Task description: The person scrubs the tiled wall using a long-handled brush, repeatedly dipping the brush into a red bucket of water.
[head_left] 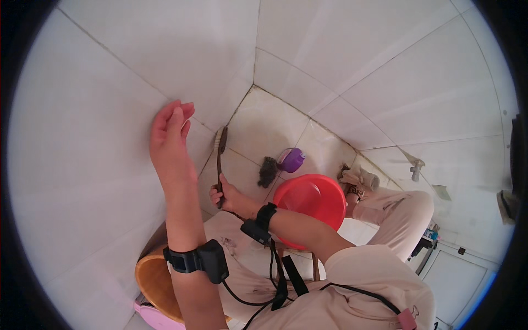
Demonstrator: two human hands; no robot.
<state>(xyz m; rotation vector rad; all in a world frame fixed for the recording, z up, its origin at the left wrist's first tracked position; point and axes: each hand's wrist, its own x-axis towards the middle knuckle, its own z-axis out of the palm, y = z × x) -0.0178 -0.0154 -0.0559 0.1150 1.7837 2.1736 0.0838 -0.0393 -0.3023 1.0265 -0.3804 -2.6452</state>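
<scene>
My right hand is closed around the lower end of a long, dark-handled scrub brush. The brush stands nearly upright, its pale bristles turned toward the left tiled wall, close to where wall and floor meet. Whether the bristles touch the wall I cannot tell. Raised beside that same wall is my left hand, its fingers loosely bent and partly apart, with nothing visible in them. Black straps with small boxes and cables are on both my forearms.
On the floor right of the brush lie a dark scouring clump and a purple bottle. A red basin stands near my leg. An orange-brown tub sits below my left arm; a tap juts from the right wall.
</scene>
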